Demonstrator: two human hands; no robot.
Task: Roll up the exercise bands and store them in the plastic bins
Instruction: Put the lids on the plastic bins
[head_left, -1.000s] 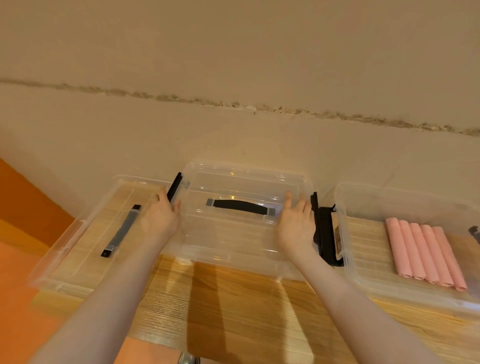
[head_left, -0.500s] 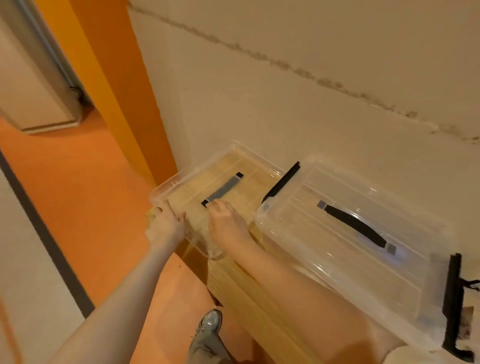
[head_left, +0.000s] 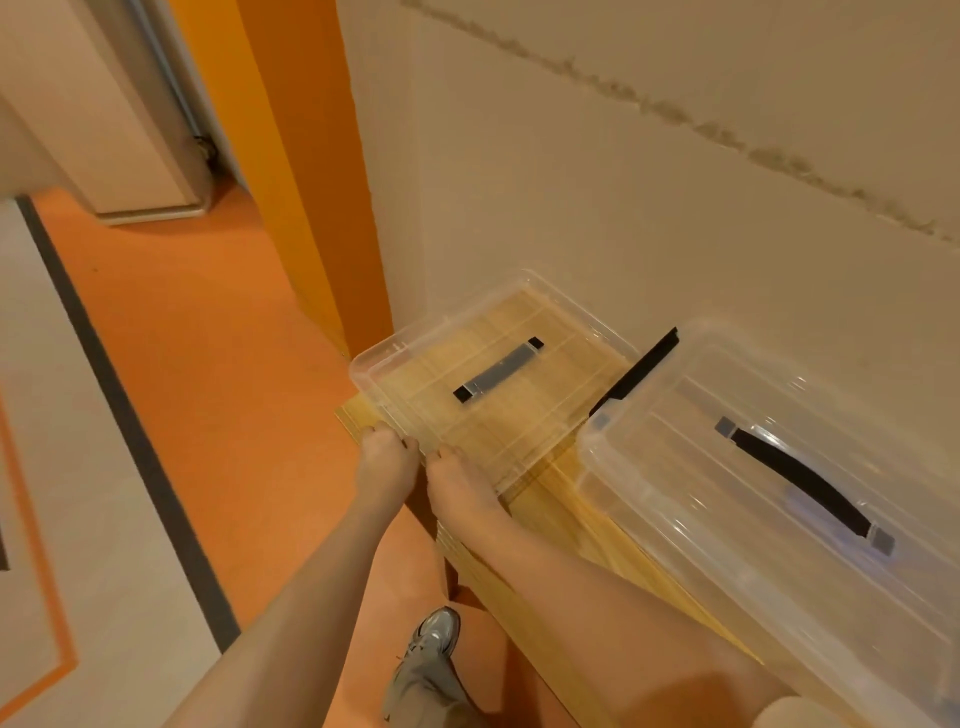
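Observation:
A loose clear lid (head_left: 441, 358) with a grey handle (head_left: 497, 369) lies flat at the left end of the wooden table (head_left: 561, 525). My left hand (head_left: 387, 460) and my right hand (head_left: 457, 480) grip its near edge side by side, fingers curled over the rim. To the right stands a closed clear plastic bin (head_left: 727, 519) with a black handle (head_left: 802, 480) on its lid and a black side latch (head_left: 636, 371). No exercise bands are in view.
The table stands against a beige wall (head_left: 623, 182), next to an orange pillar (head_left: 311, 182). Below lies an orange floor (head_left: 208, 389) with a dark stripe. My grey shoe (head_left: 434, 636) stands beside the table's near edge.
My view has swung left, away from the bin with the pink rolled bands. Both hands left the closed bin's lid and came together on the near edge of the loose lid.

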